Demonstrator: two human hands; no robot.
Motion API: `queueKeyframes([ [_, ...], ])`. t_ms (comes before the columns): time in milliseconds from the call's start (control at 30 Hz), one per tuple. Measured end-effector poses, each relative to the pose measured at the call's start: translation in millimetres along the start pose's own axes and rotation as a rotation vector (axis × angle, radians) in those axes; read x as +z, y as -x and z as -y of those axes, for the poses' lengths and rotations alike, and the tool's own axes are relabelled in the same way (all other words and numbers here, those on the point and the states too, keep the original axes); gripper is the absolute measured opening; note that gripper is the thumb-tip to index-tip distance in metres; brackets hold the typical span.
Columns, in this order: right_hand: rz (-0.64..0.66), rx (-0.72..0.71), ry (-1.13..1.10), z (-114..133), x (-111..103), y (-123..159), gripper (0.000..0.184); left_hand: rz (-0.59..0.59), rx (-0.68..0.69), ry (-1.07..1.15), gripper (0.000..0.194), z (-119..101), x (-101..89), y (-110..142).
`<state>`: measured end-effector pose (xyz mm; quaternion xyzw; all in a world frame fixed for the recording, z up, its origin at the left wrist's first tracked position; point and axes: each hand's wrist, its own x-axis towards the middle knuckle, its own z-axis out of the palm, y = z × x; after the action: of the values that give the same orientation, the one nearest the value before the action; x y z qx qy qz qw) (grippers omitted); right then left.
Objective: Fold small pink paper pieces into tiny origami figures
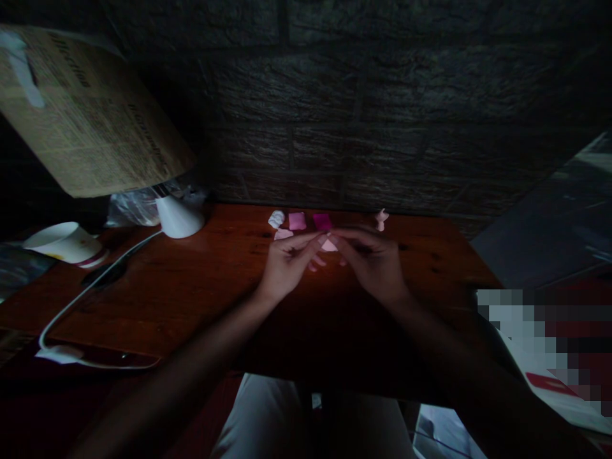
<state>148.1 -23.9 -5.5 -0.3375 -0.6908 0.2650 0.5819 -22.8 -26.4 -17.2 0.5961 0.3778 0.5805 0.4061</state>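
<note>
My left hand (289, 261) and my right hand (373, 258) meet above the wooden table, thumbs and forefingers pinched together. Between the fingertips shows a pale pink piece of modelling clay (329, 244), partly covered by the fingers. Just beyond the hands lie a white crumpled lump (276, 219), a pink square block (297, 221) and a magenta block (322, 221). Another pale pink lump (284, 234) sits close behind my left hand. Farther right stands a small pale pink clay figure (381, 219) with a forked top.
On the left, a lamp with a newsprint shade (95, 121) and white base (179, 217) stands on the table (215, 255). A paper cup (67, 242) lies tilted near its white cord (86, 290). A dark brick wall (310, 95) rises behind; the light is dim.
</note>
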Motion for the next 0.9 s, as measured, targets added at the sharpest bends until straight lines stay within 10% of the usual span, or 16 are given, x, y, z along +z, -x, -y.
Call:
queueKeyframes([
  [900, 0.121, 0.002, -0.01, -2.9, -1.7, -1.9, 0.018, 0.011, -0.013, -0.051, 0.036, -2.2, -0.6, -1.2],
])
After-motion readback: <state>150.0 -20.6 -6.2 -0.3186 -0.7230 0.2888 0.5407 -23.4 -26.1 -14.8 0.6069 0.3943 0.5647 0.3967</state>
